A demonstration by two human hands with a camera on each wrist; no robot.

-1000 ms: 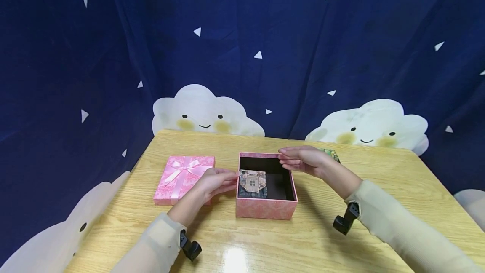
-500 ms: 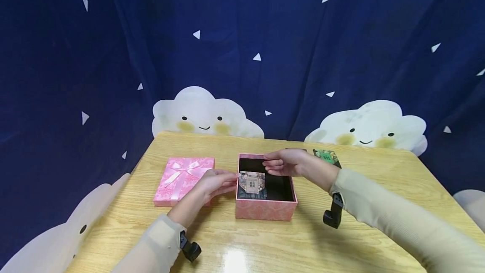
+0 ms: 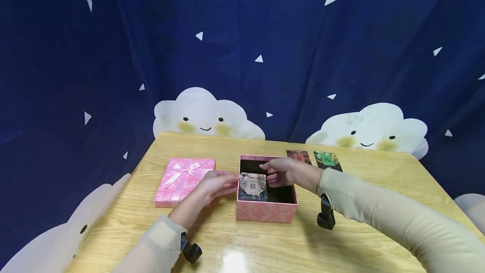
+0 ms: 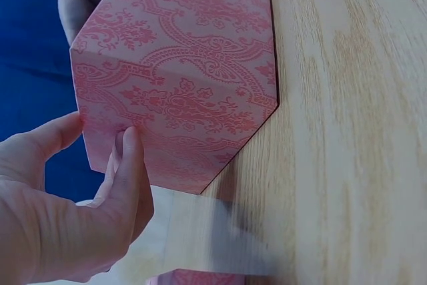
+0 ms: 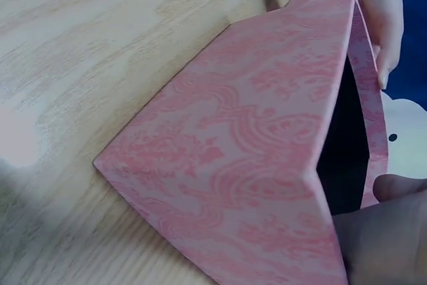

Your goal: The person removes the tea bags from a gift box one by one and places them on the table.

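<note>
A pink patterned box [image 3: 266, 212] with a dark inside stands uncovered in mid-table. In its left half lies a flat square packet [image 3: 253, 186] with a floral print and a pale label. My left hand [image 3: 217, 184] touches the box's left outer wall, the thumb at the rim and the fingertips against the side in the left wrist view. Over the right wall reaches my right hand [image 3: 286, 172], its fingers down in the box beside the packet's right edge and its thumb apart from them. In the right wrist view, the wall hides most of those fingers.
A pink lid [image 3: 185, 182] with a ribbon bow lies left of the box. Behind my right forearm lie a red packet [image 3: 299, 156] and a green packet [image 3: 328, 160]. A dark blue curtain [image 3: 242, 24] hangs behind the wooden table [image 3: 363, 180].
My right hand has moved left and lower from above the box's right rim into the box, uncovering the red and green packets. The left hand and the packet in the box stay put.
</note>
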